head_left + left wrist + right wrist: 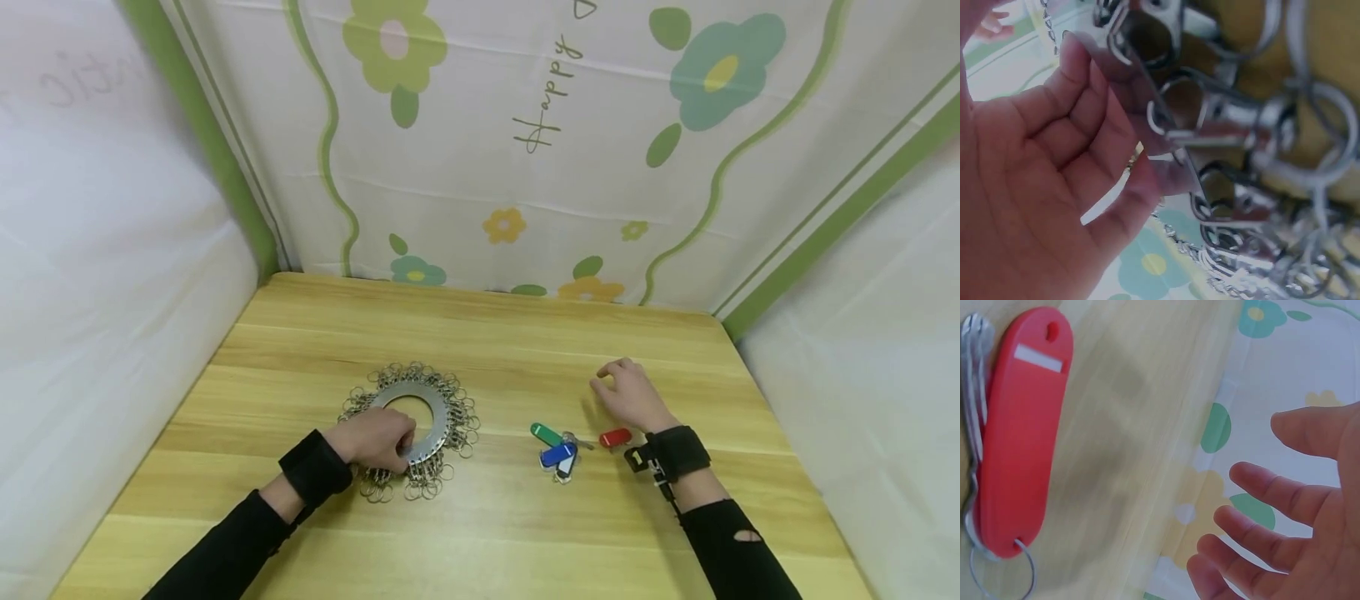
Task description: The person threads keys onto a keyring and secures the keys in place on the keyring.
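Note:
My left hand (375,439) grips the near side of a flat metal ring plate (444,414), with fingers at its central hole. Many small snap hooks with split rings (420,483) hang around the plate's edge. In the left wrist view, my curled fingers (1079,119) lie against the shiny plate, beside several snap hooks (1235,122). My right hand (633,398) is held above the table, fingers spread and loosely bent, with nothing in it. Nearest to it lies a red key tag (616,437), with a wire ring and a metal key (974,381) beside it.
Left of the red tag lies a small pile: a green key tag (546,433), a blue key tag (557,455), a white key tag (566,467) and metal keys (577,440). Flowered fabric (480,167) walls the wooden table (487,550) at the back and sides.

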Available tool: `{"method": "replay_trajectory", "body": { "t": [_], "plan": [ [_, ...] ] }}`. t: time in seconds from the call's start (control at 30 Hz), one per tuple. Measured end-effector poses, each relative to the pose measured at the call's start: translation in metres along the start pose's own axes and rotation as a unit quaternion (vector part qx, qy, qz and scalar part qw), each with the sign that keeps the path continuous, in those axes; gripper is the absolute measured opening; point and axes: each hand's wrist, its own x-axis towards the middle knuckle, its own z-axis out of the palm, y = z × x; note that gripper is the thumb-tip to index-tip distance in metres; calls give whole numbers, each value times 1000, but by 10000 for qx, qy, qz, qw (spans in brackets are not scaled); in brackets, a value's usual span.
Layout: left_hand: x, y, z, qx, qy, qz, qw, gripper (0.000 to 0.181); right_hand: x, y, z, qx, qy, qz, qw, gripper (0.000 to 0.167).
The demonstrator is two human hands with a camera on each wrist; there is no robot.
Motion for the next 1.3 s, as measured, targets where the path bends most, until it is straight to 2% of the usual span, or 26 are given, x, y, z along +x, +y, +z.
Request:
{"method": "replay_trajectory", "body": {
  "t": [0.17, 0.33, 0.5, 0.67, 0.9, 1.07, 1.3],
  "plan": [
    [3, -1, -3, -524, -212, 28, 9984, 21, -3, 0, -1, 33, 0, 45, 10000, 35],
    [8, -5, -1, -837, -162, 384, 9956, 27, -7, 2, -2, 103, 14, 122, 9999, 33],
    [15, -8, 3, -843, -48, 651, 9943, 36, -7, 3, -3, 121, 58, 136, 9998, 33],
    [20, -7, 8, -741, -48, 490, 9960, 35, -9, 5, -3, 206, 64, 143, 9997, 32],
    [24, -4, 10, -292, 314, 288, 9987, 33, -12, 7, -4, 242, 79, 159, 9996, 33],
    [25, -1, 4, -224, 577, 370, 9974, 29, -11, 7, -5, 250, 99, 182, 9995, 34],
    [24, 7, -10, -458, 594, 526, 9958, 21, -12, 6, -5, 293, 79, 194, 9994, 34]
  ]
}}
